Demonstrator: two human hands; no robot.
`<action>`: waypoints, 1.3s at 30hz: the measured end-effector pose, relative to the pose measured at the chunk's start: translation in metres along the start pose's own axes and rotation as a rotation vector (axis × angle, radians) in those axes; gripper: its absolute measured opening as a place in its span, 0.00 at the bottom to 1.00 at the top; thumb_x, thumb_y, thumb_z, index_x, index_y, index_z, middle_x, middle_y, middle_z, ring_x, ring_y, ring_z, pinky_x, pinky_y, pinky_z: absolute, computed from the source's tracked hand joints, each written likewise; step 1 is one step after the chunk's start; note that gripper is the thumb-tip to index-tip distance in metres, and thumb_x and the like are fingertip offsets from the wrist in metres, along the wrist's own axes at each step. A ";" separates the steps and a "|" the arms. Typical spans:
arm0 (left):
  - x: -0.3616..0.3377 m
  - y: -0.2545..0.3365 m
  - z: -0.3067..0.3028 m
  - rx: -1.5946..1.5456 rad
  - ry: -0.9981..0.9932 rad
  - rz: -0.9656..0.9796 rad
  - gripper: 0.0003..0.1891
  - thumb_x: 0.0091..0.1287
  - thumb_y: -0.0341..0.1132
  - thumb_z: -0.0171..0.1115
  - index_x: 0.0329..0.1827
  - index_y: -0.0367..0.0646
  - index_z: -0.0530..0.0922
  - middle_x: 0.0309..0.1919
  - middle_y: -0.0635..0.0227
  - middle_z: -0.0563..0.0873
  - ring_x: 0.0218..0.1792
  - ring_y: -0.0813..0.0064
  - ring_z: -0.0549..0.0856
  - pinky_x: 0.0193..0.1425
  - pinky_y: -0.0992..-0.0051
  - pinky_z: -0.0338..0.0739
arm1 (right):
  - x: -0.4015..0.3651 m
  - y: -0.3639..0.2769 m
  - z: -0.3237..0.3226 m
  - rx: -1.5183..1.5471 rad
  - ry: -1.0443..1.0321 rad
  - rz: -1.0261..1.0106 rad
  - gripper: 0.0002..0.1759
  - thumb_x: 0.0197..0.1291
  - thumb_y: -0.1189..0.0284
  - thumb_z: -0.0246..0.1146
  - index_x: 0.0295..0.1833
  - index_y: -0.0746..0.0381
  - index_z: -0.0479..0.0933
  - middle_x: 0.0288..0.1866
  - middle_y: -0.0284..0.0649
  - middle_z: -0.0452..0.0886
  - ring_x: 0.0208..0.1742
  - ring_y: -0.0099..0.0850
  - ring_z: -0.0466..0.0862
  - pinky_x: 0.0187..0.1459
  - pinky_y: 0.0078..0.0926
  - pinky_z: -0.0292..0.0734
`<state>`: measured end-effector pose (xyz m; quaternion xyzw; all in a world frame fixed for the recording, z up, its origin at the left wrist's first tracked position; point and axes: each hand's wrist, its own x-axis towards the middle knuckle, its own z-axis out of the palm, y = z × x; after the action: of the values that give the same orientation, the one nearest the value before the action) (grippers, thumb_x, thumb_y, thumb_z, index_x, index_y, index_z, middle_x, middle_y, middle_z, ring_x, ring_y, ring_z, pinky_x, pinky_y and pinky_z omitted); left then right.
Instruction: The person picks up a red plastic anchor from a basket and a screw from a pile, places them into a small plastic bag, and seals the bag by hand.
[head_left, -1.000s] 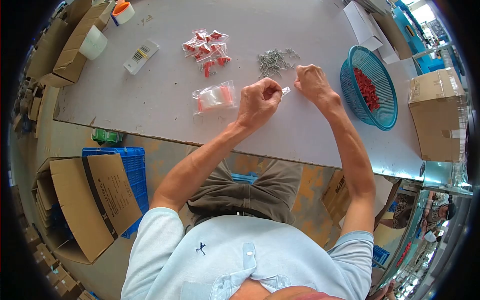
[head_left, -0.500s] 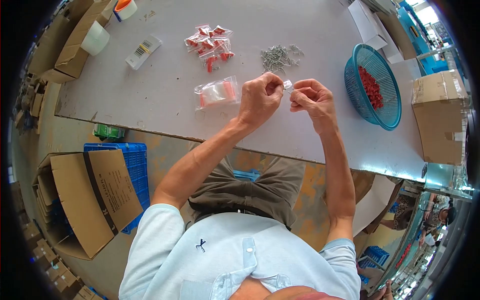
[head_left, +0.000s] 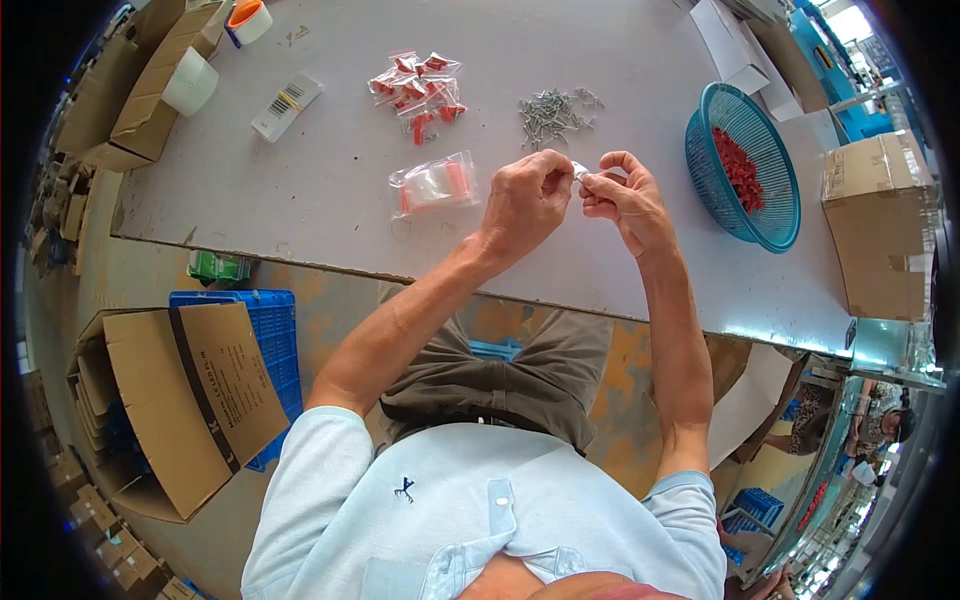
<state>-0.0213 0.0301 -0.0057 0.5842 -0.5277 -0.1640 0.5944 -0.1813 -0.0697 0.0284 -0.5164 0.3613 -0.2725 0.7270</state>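
Note:
My left hand (head_left: 525, 203) is closed, thumb and fingers pinching a small clear plastic bag (head_left: 579, 171) above the table. From the other side, my right hand (head_left: 634, 208) has its thumb and forefinger pressed on the same bag; whether a screw is also between them is hidden. Just beyond the hands lies a pile of grey metal screws (head_left: 555, 116). To the left of my left hand rests a stack of flat zip bags (head_left: 433, 187) with red edges. Farther back is a heap of filled bags (head_left: 420, 88) holding red pieces.
On the right stands a teal plastic basket (head_left: 703, 165) with small red parts (head_left: 738, 172), beside a cardboard box (head_left: 880, 235). A barcoded white box (head_left: 287, 105) and tape rolls (head_left: 190, 82) lie left. Below the table's left edge, an open carton (head_left: 195, 385) leans at a blue crate (head_left: 268, 335).
My right hand has moved slightly left, and its thumb and forefinger now meet the small bag. The left hand stays nearly in place.

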 end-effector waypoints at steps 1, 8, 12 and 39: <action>0.000 0.000 0.000 -0.004 -0.002 -0.003 0.06 0.69 0.24 0.71 0.46 0.36 0.87 0.36 0.59 0.93 0.36 0.74 0.92 0.41 0.74 0.87 | 0.000 0.000 0.001 -0.002 -0.001 0.001 0.21 0.65 0.79 0.74 0.56 0.66 0.71 0.37 0.47 0.87 0.36 0.30 0.91 0.35 0.26 0.94; 0.000 0.003 -0.001 -0.060 -0.034 -0.053 0.05 0.71 0.25 0.70 0.47 0.35 0.87 0.35 0.60 0.93 0.36 0.77 0.91 0.40 0.75 0.87 | 0.002 0.004 0.015 -0.136 0.057 -0.083 0.19 0.69 0.76 0.72 0.58 0.70 0.74 0.38 0.46 0.88 0.34 0.28 0.90 0.35 0.24 0.94; 0.004 -0.002 0.000 -0.158 -0.067 -0.220 0.05 0.72 0.25 0.69 0.46 0.34 0.87 0.35 0.63 0.92 0.35 0.79 0.91 0.40 0.77 0.88 | -0.001 0.003 0.017 -0.044 0.057 -0.104 0.16 0.74 0.75 0.67 0.61 0.73 0.77 0.39 0.46 0.89 0.35 0.27 0.91 0.37 0.23 0.94; 0.005 0.002 -0.006 -0.412 -0.145 -0.458 0.05 0.73 0.26 0.67 0.48 0.34 0.86 0.35 0.65 0.92 0.35 0.80 0.90 0.40 0.78 0.88 | -0.014 0.005 0.016 -0.291 0.156 -0.236 0.15 0.74 0.73 0.67 0.59 0.71 0.81 0.37 0.43 0.89 0.35 0.25 0.89 0.36 0.26 0.93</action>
<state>-0.0152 0.0300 -0.0003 0.5418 -0.3793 -0.4383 0.6086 -0.1764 -0.0485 0.0301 -0.6322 0.3891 -0.3398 0.5775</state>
